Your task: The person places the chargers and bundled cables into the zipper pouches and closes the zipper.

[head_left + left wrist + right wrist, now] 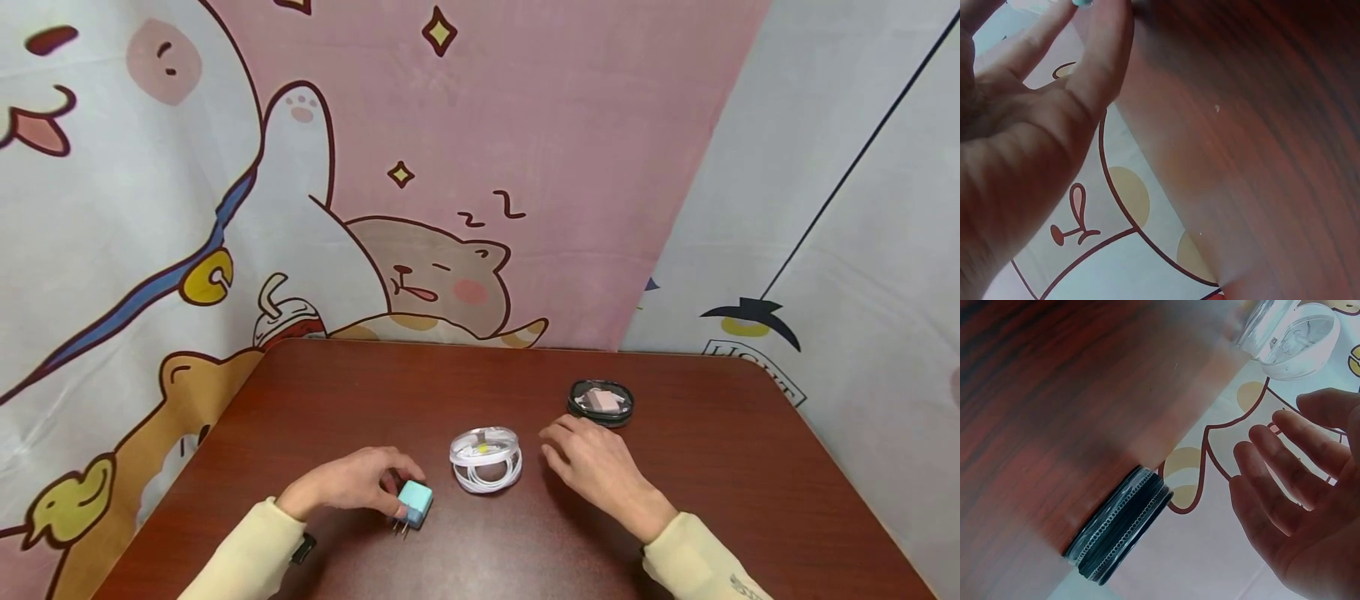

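Observation:
In the head view my left hand [360, 479] pinches a teal wall charger [415, 498] between thumb and fingers, its metal prongs pointing down toward the table. Only a sliver of the charger shows at the top of the left wrist view, past the fingers [1107, 56]. To its right stands a clear round case [486, 475] with a coiled white cable inside and its lid raised. My right hand [596, 462] holds nothing, fingers loosely bent, between that case and a small black zip case [600, 422] with a pale charger showing inside.
A reddish-brown wooden table [720, 467] lies under everything. Behind its far edge hangs a cartoon-printed cloth [570, 167]. In the right wrist view the black case's zipped side faces the camera.

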The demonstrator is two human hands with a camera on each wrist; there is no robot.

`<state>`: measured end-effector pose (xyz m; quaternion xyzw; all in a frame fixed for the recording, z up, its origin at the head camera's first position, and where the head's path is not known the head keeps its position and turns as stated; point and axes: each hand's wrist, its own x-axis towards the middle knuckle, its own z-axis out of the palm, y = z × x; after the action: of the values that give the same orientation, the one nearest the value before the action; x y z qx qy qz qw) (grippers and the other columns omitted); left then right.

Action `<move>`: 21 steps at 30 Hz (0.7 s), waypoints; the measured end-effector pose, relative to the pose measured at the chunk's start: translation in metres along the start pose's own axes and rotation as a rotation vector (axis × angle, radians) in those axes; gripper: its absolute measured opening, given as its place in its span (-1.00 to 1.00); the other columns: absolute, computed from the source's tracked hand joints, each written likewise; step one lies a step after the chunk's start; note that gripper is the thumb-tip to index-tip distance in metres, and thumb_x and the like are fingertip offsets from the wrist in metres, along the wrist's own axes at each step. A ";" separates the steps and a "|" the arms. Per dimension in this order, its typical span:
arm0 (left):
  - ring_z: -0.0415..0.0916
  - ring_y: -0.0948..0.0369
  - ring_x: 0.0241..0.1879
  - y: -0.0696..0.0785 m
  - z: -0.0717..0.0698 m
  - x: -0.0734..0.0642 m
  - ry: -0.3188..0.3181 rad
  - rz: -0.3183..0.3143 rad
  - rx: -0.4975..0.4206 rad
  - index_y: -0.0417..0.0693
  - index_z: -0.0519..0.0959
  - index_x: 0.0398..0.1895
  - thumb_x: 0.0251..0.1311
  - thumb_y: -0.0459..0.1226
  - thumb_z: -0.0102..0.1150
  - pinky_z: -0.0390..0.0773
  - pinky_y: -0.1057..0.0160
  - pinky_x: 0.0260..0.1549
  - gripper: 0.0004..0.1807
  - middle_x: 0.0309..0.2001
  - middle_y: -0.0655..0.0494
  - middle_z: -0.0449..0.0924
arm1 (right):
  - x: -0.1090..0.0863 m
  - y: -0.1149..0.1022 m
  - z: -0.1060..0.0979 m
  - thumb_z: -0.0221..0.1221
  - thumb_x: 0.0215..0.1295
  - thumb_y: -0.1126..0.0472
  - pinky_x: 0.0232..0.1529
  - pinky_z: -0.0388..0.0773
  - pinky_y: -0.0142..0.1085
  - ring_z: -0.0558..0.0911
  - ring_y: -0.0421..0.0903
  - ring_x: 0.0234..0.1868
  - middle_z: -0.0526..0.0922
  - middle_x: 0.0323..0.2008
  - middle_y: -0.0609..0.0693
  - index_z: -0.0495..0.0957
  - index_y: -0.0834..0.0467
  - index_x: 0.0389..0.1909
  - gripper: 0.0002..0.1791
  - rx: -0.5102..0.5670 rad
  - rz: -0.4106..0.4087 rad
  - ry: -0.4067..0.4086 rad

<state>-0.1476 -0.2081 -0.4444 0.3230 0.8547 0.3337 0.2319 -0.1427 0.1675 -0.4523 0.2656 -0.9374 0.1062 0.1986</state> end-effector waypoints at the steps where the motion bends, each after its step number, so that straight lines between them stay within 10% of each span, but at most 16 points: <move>1: 0.58 0.34 -0.26 0.000 0.001 0.000 -0.002 0.006 -0.005 -0.03 0.68 0.08 0.11 -0.28 0.54 0.59 0.33 -0.28 -0.56 -0.11 0.18 0.58 | 0.000 0.000 0.000 0.41 0.24 0.16 -0.27 0.67 -0.07 0.70 -0.08 -0.15 0.71 -0.20 -0.12 0.76 0.03 -0.16 -0.84 -0.001 0.002 -0.004; 21: 0.53 0.45 -0.32 0.040 0.055 0.038 0.089 0.175 0.172 0.03 0.70 0.02 0.08 -0.27 0.57 0.54 0.48 -0.28 -0.60 -0.20 0.28 0.55 | -0.009 0.008 -0.008 0.42 0.25 0.14 -0.36 0.67 -0.06 0.72 -0.07 -0.18 0.71 -0.21 -0.12 0.76 0.02 -0.15 -0.83 -0.019 0.065 -0.029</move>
<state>-0.1240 -0.1358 -0.4590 0.4000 0.8581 0.2923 0.1349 -0.1375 0.1807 -0.4494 0.2344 -0.9493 0.0997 0.1840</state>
